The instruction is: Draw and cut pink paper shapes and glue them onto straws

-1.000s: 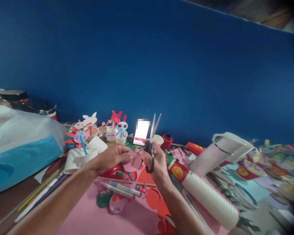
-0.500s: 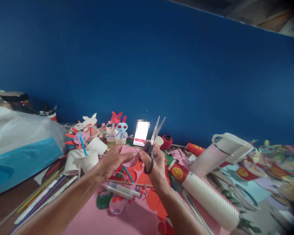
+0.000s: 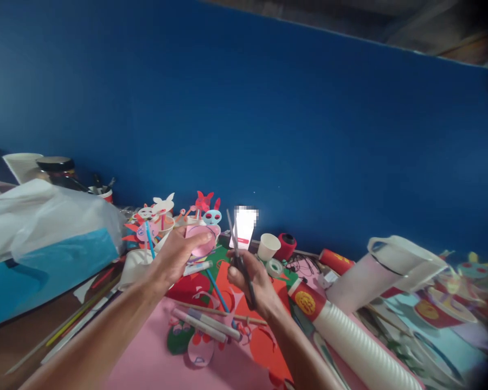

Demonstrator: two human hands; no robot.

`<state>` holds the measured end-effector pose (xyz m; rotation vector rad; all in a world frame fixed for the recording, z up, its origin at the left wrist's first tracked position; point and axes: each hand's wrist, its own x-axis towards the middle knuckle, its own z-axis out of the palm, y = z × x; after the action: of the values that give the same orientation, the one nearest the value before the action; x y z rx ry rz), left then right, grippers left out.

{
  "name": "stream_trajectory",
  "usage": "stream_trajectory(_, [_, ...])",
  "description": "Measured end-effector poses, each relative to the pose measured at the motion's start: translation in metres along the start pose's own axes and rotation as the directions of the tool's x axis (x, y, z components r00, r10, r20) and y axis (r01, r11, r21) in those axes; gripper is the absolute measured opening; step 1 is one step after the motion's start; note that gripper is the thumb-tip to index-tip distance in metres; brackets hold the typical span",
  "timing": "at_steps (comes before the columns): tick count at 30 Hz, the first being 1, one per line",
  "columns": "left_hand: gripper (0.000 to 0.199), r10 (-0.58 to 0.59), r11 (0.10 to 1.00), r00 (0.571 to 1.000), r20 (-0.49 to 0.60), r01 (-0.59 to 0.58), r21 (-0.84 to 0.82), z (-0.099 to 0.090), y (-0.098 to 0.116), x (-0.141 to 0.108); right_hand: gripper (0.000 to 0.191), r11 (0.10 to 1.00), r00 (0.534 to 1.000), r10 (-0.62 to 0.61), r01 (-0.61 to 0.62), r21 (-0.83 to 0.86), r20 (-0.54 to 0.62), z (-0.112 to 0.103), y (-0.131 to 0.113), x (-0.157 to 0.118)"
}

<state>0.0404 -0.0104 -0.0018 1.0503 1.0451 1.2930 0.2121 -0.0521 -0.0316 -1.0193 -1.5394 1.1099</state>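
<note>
My left hand (image 3: pixel 174 254) pinches a piece of pink paper (image 3: pixel 201 245) with a round outline drawn on it, thumb on top. A short way to the right, my right hand (image 3: pixel 254 279) grips a pair of scissors (image 3: pixel 236 238) by the black handles, its blades pointing up and only slightly apart. The blades do not touch the paper. Below both hands lie orange paper (image 3: pixel 266 346) with cut-outs, several white markers (image 3: pixel 201 324) and a blue straw (image 3: pixel 217 290).
Paper-cup figures (image 3: pixel 162 208) stand at the back left, beside a plastic bag (image 3: pixel 65 216). A lit phone (image 3: pixel 244 227) leans near the blue wall. At right lie a stack of paper cups (image 3: pixel 358 346) and a white pitcher (image 3: pixel 370 271). A tape roll (image 3: pixel 274 267) sits behind my right hand.
My hands have moved apart. The left has lifted the pink paper up and left, away from the scissors. The scissor blades have closed to a narrower gap, and the camera view has shifted slightly.
</note>
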Motion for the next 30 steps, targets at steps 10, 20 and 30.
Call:
stream_trajectory(10, [0.013,0.049,0.998,0.999,0.006,-0.05,0.048,0.005,0.009,-0.004,0.033,0.998,0.986,0.01,0.0,-0.06,0.168,0.005,-0.002,-0.006])
stream_trajectory(20, [0.011,0.021,1.0,1.0,-0.012,-0.021,0.003,0.013,0.005,-0.008,0.036,0.998,0.985,0.031,-0.023,-0.05,0.167,0.004,-0.005,-0.006])
stream_trajectory(30, [0.012,0.019,1.0,0.998,0.063,-0.021,0.018,0.015,0.005,-0.009,0.039,0.999,0.989,0.011,-0.005,-0.039,0.151,0.003,0.0,-0.004])
